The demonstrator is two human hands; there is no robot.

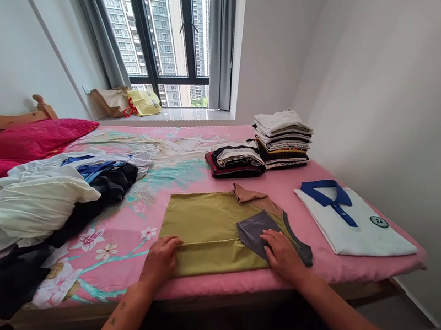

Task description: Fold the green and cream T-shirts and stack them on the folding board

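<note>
An olive T-shirt [203, 212] lies partly folded on the pink floral bedsheet [181, 179], by the bed's near edge, its dark neckband [295, 239] to the right. Its near side is turned inward in a lengthwise strip, with the grey sleeve [255, 226] lying over it; the brown sleeve [245, 193] is at the far side.

The left hand [163, 256] rests at the T-shirt's left end, fingers close together and slightly bent over the edge — whether they pinch the cloth I cannot tell. The right hand [279, 249] lies palm down on the grey sleeve, fingers a little spread.

To the right of the T-shirt, and apart from it, is a white polo shirt [348, 228] with a blue collar [325, 193] and a round badge [379, 222]. Beyond the T-shirt sits a low stack of folded clothes [236, 161], with a taller stack [285, 141] just beside it on the right. Left of the T-shirt spreads a loose heap of white, blue and black clothes [42, 199], with red pillows [32, 139] past it. Farther beyond the T-shirt, a brown paper bag [112, 102] and a yellow bag [145, 102] stand on the windowsill [196, 114] — grey curtains [221, 42] flank the window [161, 29].
</note>
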